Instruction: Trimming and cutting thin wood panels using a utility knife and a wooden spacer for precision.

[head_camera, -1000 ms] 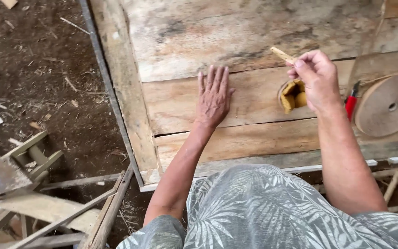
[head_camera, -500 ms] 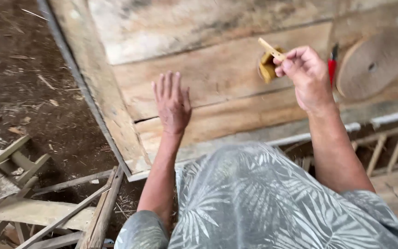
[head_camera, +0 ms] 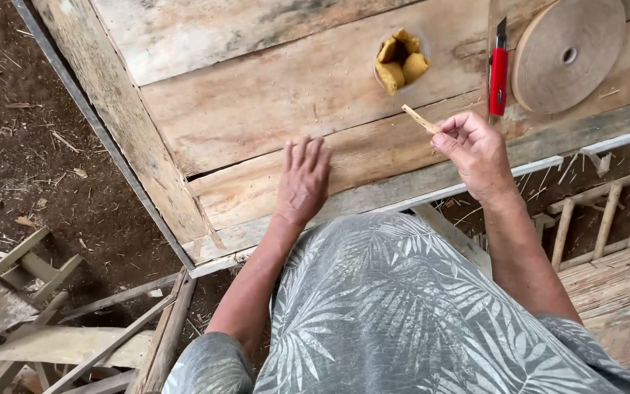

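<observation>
My left hand [head_camera: 302,179] lies flat, fingers apart, on the weathered plank table [head_camera: 257,102] near its front edge. My right hand [head_camera: 475,149] is raised a little above the boards and pinches a short pale wooden stick [head_camera: 420,118] between thumb and fingers. Just beyond the stick stands a small clear cup [head_camera: 401,60] with yellow pieces in it. A red utility knife [head_camera: 499,71] lies to the right of the cup, next to a big flat roll of brown tape [head_camera: 567,52].
A metal strip [head_camera: 103,138] runs along the table's left edge, with bare dirt ground [head_camera: 23,131] beyond it. A small wooden stool and loose planks [head_camera: 16,292] lie at the lower left. A bamboo frame [head_camera: 607,219] sits at the lower right.
The view has shifted, so the table sits higher and further right. My right hand has drawn back from the cup toward me with the stick. My left hand stays flat on the boards.
</observation>
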